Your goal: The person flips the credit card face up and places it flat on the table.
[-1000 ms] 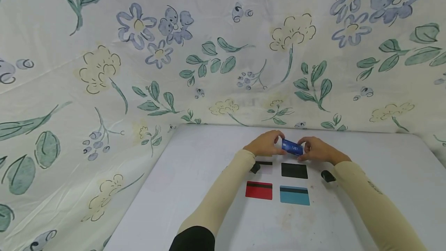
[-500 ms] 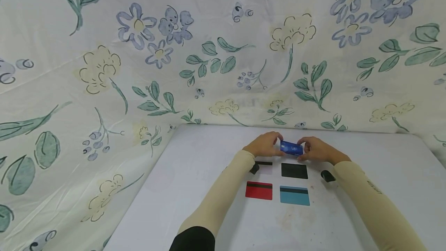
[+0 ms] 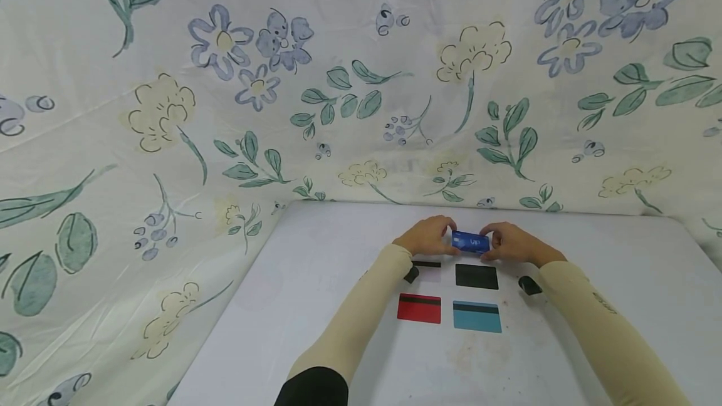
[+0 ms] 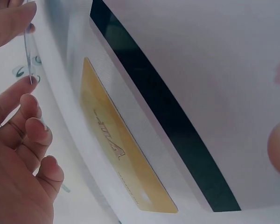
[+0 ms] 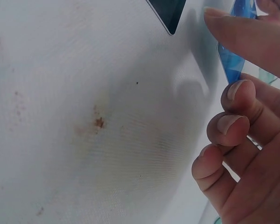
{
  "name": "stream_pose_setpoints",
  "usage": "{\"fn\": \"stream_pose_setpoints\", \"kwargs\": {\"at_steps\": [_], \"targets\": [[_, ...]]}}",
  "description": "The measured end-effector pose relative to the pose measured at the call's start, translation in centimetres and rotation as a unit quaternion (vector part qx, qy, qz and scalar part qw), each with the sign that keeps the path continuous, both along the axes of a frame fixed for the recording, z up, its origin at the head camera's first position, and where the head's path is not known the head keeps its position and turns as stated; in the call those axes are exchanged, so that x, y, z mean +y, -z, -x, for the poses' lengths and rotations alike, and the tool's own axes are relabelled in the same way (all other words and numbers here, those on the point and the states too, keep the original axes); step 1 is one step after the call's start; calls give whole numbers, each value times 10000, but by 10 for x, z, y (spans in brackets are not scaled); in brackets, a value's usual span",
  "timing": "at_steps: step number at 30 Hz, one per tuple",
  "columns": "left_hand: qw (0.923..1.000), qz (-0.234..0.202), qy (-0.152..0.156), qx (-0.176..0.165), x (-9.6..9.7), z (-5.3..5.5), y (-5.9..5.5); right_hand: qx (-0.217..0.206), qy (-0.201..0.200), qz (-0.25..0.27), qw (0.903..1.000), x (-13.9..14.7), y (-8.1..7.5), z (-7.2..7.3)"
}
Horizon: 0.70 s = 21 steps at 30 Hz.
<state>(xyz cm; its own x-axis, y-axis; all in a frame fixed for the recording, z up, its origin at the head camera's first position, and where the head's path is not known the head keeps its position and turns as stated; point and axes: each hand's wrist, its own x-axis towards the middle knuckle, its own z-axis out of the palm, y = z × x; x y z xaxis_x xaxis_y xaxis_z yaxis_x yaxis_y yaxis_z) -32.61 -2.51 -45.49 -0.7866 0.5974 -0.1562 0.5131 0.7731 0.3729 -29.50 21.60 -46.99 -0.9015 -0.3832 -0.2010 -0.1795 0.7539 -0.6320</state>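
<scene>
Between both hands, close to the table's far side, is a blue card [image 3: 470,242] printed "VIP". My left hand [image 3: 429,237] pinches one short edge between thumb and finger; in the left wrist view the card appears edge-on beside the thumb [image 4: 14,23]. The opposite edge is pinched by my right hand [image 3: 516,244], whose other fingers curl loosely below the card in the right wrist view. Just in front lie a black card [image 3: 476,276] and a pale card [image 3: 431,273] with a dark stripe, partly hidden by the left wrist. A gold card [image 4: 123,144] lies beyond the pale one.
Nearer on the white table [image 3: 338,268] are a red card [image 3: 419,312] and a light blue card [image 3: 477,321], side by side, stripes up. Brownish stains mark the tabletop in front of them. A floral cloth [image 3: 361,80] hangs behind the table.
The blue card has come down slightly and turned from slanted to nearly level, its print now facing the head camera more squarely. My left hand has lowered a little; the right has barely moved.
</scene>
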Motion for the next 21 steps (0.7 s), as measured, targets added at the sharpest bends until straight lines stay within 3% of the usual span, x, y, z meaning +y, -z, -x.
{"fn": "stream_pose_setpoints", "kwargs": {"at_steps": [21], "targets": [[9997, 233, 48, 112, 1, 2, 8, -73, 47, -150, 9998, -4, 3, -2]]}}
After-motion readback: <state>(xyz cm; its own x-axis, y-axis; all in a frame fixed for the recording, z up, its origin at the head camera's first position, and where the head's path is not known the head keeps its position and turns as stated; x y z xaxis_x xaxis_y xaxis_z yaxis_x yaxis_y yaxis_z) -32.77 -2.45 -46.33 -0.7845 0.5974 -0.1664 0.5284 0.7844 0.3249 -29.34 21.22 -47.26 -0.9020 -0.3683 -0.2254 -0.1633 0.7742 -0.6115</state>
